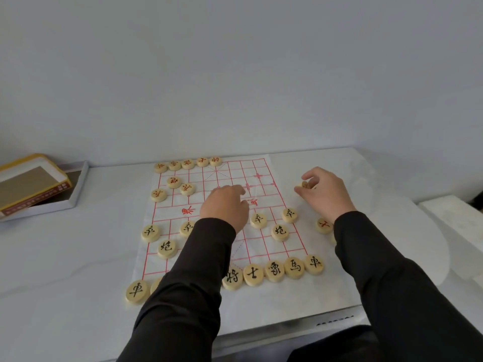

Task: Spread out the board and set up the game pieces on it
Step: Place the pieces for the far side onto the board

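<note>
Right hand [324, 192] pinches piece [304, 184].

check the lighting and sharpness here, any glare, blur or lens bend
Head view, light: soft and even, faint shadows under the pieces, no hard glare on the table; head view, lens: the table's far edge looks slightly bowed; head view, focus: the right hand and the piece it pinches look slightly smeared.

Board [264, 304]: thin whitish sheet, semi-translucent, plastic or paper (cannot tell which), creased, matt; grid printed in red. Pieces [294, 267]: pale wood discs, smooth, slight satin finish, chars. inked black or red. Counter [78, 257]: white stone-look surface, smooth, low sheen, faint grey veining. Box [76, 189]: cardboard, white tray, yellow-brown lid. Sleeves [188, 283]: dark cloth, matt.
</note>
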Demonstrator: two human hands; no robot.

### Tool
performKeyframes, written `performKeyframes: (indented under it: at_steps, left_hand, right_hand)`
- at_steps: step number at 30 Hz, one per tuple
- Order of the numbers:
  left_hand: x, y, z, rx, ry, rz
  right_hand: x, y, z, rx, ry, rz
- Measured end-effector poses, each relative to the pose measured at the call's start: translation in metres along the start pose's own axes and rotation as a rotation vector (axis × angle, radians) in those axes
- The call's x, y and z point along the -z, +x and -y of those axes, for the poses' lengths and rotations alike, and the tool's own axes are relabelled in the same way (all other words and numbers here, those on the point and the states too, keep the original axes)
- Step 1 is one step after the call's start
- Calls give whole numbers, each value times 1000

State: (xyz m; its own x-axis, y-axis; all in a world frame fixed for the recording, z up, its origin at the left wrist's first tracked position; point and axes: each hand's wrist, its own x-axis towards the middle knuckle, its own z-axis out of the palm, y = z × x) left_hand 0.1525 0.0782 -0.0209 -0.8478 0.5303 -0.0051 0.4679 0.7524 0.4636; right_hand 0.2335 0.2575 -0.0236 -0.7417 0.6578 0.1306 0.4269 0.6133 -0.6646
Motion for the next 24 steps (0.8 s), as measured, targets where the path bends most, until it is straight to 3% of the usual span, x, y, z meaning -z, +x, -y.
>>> performKeyframes:
  at_steps: [3,8,16,24]
  left_hand:
    - [7,13,10,54,3,44]
    - [13,26,23,109,-46,50]
    - [22,40,39,136,-143,-1]
    - [21,46,51,165,-123,11]
  right_hand:
    - [-11,3,15,28,96,120]
    - [-39,21,62,88,49,248]
    - [-65,64,90,-61,158,228]
    - [-89,87,111,-314,505,425]
